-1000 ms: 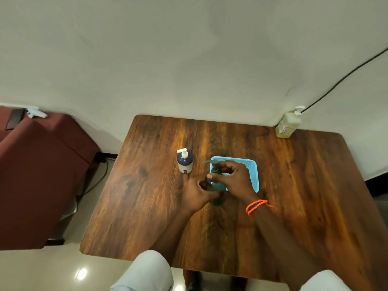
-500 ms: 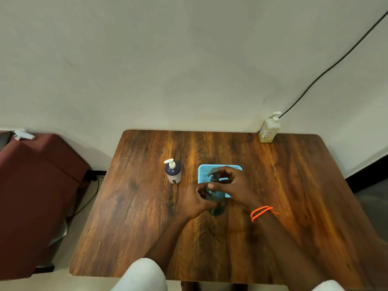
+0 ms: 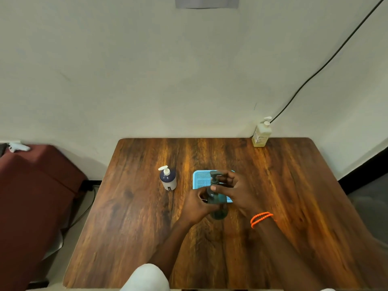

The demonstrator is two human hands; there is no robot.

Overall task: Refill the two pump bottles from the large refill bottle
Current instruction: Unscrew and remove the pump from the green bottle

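A dark teal pump bottle stands upright on the wooden table, in front of a blue tray. My left hand grips its body from the left. My right hand pinches the pump collar at its neck, with the dark pump head sticking up between the fingers. A navy pump bottle with a white pump stands to the left, untouched. The large pale yellow refill bottle with a white pump stands at the table's far right corner against the wall.
A black cable runs down the wall to behind the refill bottle. A maroon sofa sits left of the table with a small white object on its top. Cables lie on the floor between sofa and table.
The camera has tilted up, so the table sits lower in view. Both hands stay on the teal bottle; the right hand's fingers have shifted around the pump top.
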